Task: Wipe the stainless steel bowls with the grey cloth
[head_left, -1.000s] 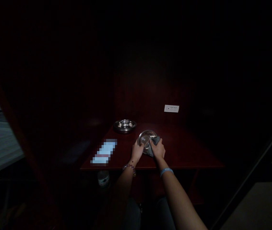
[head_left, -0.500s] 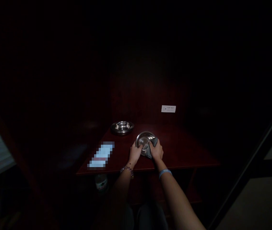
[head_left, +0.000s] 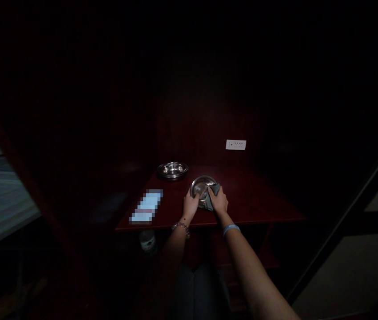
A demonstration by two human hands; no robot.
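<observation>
A shiny round metal dish (head_left: 198, 188) is held tilted above the dark red desk (head_left: 252, 202), its inside facing me. My left hand (head_left: 190, 206) grips its lower left rim, with the thumb over the edge. A grey cloth (head_left: 210, 201) is bunched in my right hand (head_left: 220, 201), which presses it against the dish's right side. The fingers behind the dish are hidden. Farther back on the left, more metal dishes (head_left: 173, 171) sit on the desk, seemingly stacked.
A pixelated bright rectangle (head_left: 147, 206) lies at the desk's left. Below the front edge there, a bottle (head_left: 148, 243) stands in shadow. A white socket plate (head_left: 236, 145) is on the back wall. Dark panels flank both sides.
The camera view has tilted slightly down, so everything appears higher. My right hand and the cloth have shifted a little on the dish; both hands keep their hold.
</observation>
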